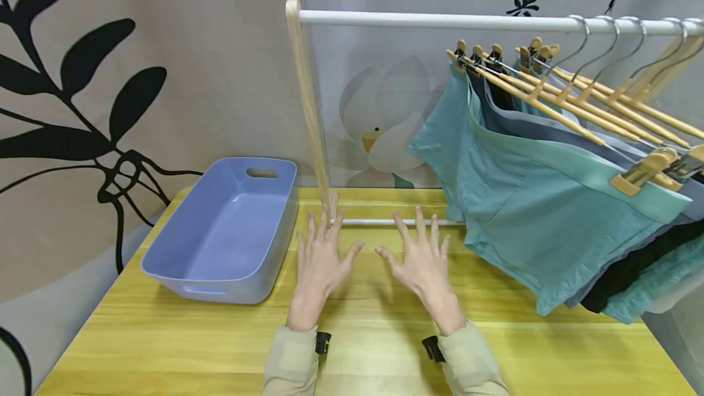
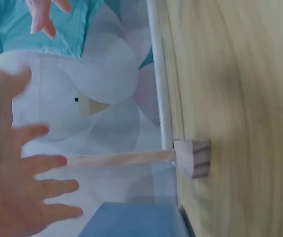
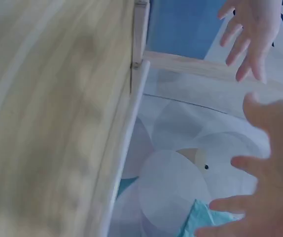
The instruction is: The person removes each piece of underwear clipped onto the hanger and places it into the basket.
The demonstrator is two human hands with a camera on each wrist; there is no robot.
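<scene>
My left hand [image 1: 321,261] hovers above the table with its fingers spread and nothing held. To its right, my right hand [image 1: 422,261] is held the same way, fingers apart, palm down. A blue-lilac plastic basin [image 1: 220,225] stands left of my left hand, its inside bare. Right of my right hand, teal boxer briefs [image 1: 539,194] hang from a wooden clip hanger [image 1: 550,109] on the rack's white rail [image 1: 418,19]. More underwear in grey-blue, black, teal and white hangs behind them. In the left wrist view the left fingers [image 2: 53,163] look straight and loose.
The rack's wooden upright [image 1: 308,109] rises behind my left hand, and its low white bar [image 1: 379,222] runs along the back of the wooden table [image 1: 363,347]. A printed curtain [image 1: 220,66] with dark leaves hangs behind. The hanging clothes overhang the table's right side.
</scene>
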